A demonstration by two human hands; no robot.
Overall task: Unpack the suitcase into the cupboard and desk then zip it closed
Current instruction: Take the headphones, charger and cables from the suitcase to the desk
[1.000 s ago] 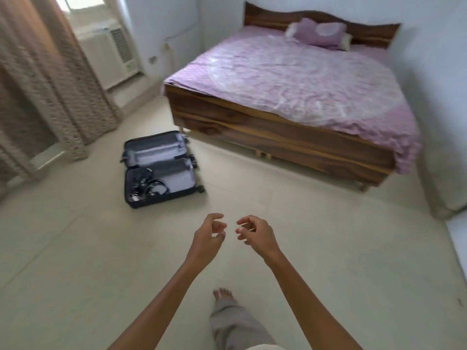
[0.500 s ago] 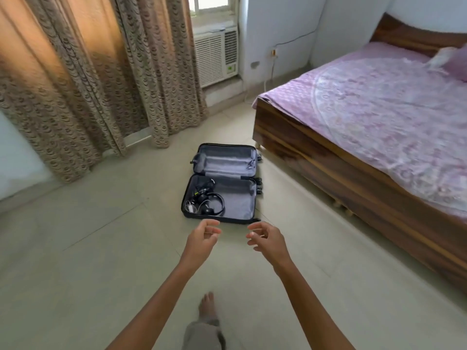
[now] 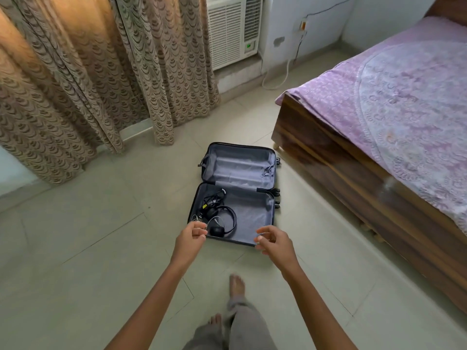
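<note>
A dark suitcase point(image 3: 242, 170) lies wide open on the tiled floor, grey lining up. Its far half holds nothing I can see. In the left part of the near half lie black headphones point(image 3: 223, 221) and a tangle of black cables point(image 3: 212, 199). My left hand point(image 3: 190, 238) hovers in front of the near left corner, fingers loosely curled and holding nothing. My right hand point(image 3: 274, 242) hangs in front of the near right corner, also loosely curled with nothing in it. Neither hand touches the case.
A wooden bed point(image 3: 353, 173) with a purple cover stands to the right, close beside the suitcase. Patterned curtains point(image 3: 88, 72) hang at the back left, and a window air conditioner point(image 3: 232, 29) sits beyond them. My bare feet point(image 3: 236, 286) stand on the floor tiles point(image 3: 88, 248).
I have walked up to the suitcase and the view has swung left. It now lies straight ahead and much closer, and both hands have spread a little apart.
</note>
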